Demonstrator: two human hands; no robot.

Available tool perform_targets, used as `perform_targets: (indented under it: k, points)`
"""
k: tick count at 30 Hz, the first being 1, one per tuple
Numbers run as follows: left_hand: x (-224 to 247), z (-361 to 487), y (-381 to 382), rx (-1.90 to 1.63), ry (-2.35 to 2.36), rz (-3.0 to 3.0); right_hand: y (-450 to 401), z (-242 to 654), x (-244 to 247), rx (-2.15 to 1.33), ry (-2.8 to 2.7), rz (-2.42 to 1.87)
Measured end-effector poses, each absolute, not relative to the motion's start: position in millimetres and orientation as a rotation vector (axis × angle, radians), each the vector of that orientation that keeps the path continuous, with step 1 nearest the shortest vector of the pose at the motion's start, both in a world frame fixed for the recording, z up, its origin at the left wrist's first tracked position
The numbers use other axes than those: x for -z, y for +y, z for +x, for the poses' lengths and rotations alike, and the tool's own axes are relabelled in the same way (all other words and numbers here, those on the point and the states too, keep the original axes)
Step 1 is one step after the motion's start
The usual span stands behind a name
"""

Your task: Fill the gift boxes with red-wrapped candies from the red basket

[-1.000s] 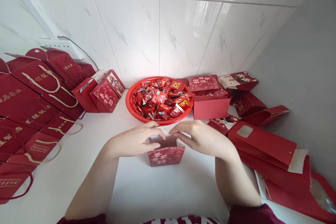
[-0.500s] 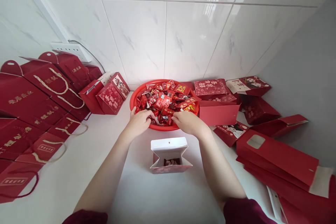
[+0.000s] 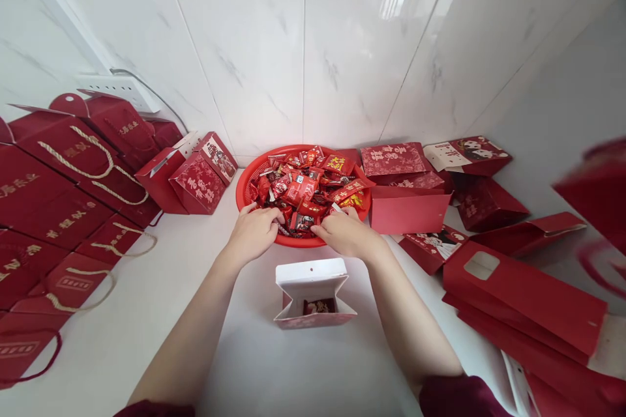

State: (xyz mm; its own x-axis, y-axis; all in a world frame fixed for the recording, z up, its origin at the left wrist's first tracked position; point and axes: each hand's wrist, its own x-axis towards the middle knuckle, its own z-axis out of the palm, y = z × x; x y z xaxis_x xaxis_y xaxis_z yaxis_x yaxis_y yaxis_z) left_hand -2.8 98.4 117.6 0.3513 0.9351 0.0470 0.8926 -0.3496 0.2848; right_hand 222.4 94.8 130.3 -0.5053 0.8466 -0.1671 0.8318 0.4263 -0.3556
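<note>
A red plastic basket (image 3: 243, 190) stands against the tiled wall, filled with red-wrapped candies (image 3: 300, 189). At its front left rim is my left hand (image 3: 255, 232), fingers bent over the candies; what they hold, if anything, is hidden. My right hand (image 3: 345, 230) reaches over the front right rim, its fingers curled at the candies, and nothing held can be made out. In front of the basket, between my forearms, an open box (image 3: 313, 273) with a white inside stands on the table and has a dark red packet (image 3: 319, 306) in it.
Red gift bags with rope handles (image 3: 73, 215) are stacked at the left, near a power strip (image 3: 117, 92). Red boxes (image 3: 391, 161) and folded red cartons (image 3: 523, 300) lie at the right. A blurred red object (image 3: 596, 192) hangs at the right edge.
The view has shifted slightly. My right hand's fingers have moved a little left among the candies. A blurred red object has come in at the right edge.
</note>
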Motion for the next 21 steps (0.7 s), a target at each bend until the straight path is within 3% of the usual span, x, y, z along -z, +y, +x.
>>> perform_targets:
  k: [11,21]
  points:
    - [-115.7,-3.2,100.3,-0.252,1.654,2.449,97.9,243.9,-143.5,-0.674,-2.268,-1.513]
    - [-115.5,-2.9,98.7,-0.258,1.667,2.475,91.8,211.1,-129.4,-0.652,-2.572,-1.617]
